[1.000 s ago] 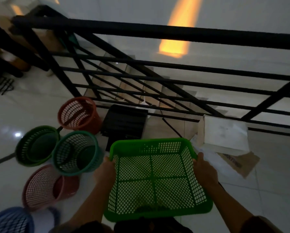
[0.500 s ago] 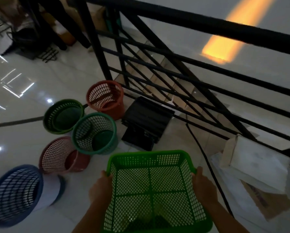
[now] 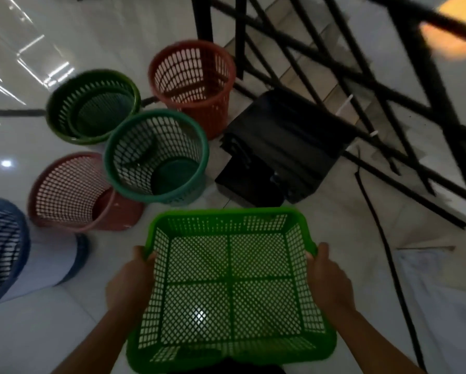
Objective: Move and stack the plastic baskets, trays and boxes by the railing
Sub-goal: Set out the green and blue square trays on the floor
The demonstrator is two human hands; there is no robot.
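Note:
I hold a bright green square mesh basket (image 3: 229, 282) in the air in front of me. My left hand (image 3: 129, 282) grips its left rim and my right hand (image 3: 326, 279) grips its right rim. On the floor beyond stand several round mesh baskets: a teal one (image 3: 156, 155), a dark green one (image 3: 91, 106), a red-orange one (image 3: 194, 85), a pink one (image 3: 72, 193) and a blue one (image 3: 2, 247) at the left edge. A black box stack (image 3: 277, 152) lies by the black railing (image 3: 361, 76).
The railing runs diagonally across the upper right, with stairs going down behind it. A black cable (image 3: 383, 238) trails over the glossy white floor on the right. White sheets and cardboard (image 3: 439, 279) lie at the right edge.
The view has swung left and downward, bringing the round baskets closer and more central. The green basket stays in both hands and sits nearer the black boxes.

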